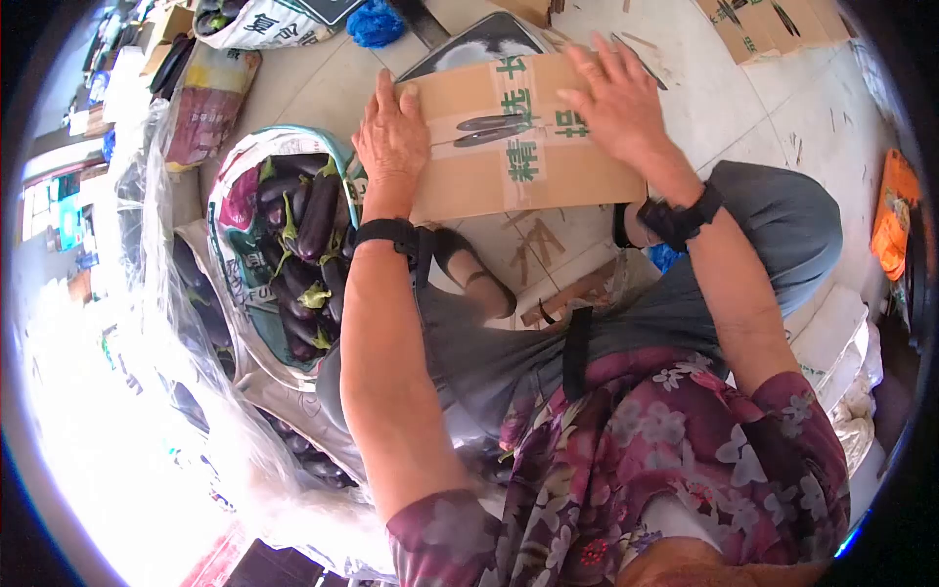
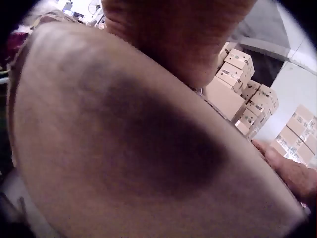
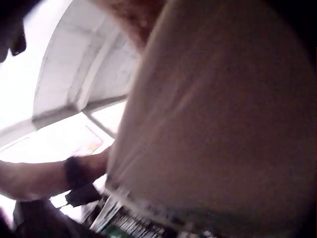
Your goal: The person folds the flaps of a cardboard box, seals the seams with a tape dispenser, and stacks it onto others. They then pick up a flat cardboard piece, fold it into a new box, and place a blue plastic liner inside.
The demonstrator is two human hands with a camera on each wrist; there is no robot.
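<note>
A taped cardboard box with green printed characters and a dark eggplant picture lies in front of the person's knees. My left hand rests along the box's left edge, fingers pointing away and fairly straight. Over the right part of the top, my right hand lies with its fingers spread. Brown box wall fills most of the left wrist view, the right hand's fingers at its far edge. In the right wrist view, the box side hides much of the scene.
An open sack of eggplants stands left of the box. Beyond the box is a dark-rimmed platform. A blue plastic bundle and another printed carton lie farther off. Stacked cartons stand in the left wrist view.
</note>
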